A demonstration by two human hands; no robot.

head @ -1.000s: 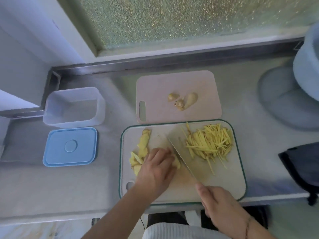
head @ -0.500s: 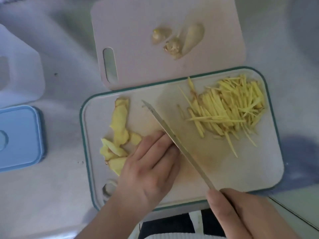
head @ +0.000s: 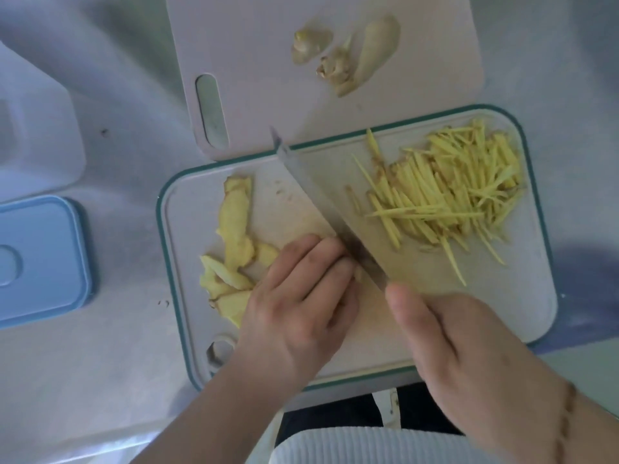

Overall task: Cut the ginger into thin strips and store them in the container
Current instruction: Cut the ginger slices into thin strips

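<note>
left hand [head: 298, 303] arched knuckles-up, fingers curled pinning ginger slices [head: 234, 249]; right hand [head: 445, 343] at 5 o'clock grasps knife [head: 321, 202], blade angled toward 11

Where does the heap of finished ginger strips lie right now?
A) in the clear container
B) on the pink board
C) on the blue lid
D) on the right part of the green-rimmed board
D: the strips lie heaped on the right part of the green-rimmed board, to the right of the knife; the pink board holds only trimmings.
</note>
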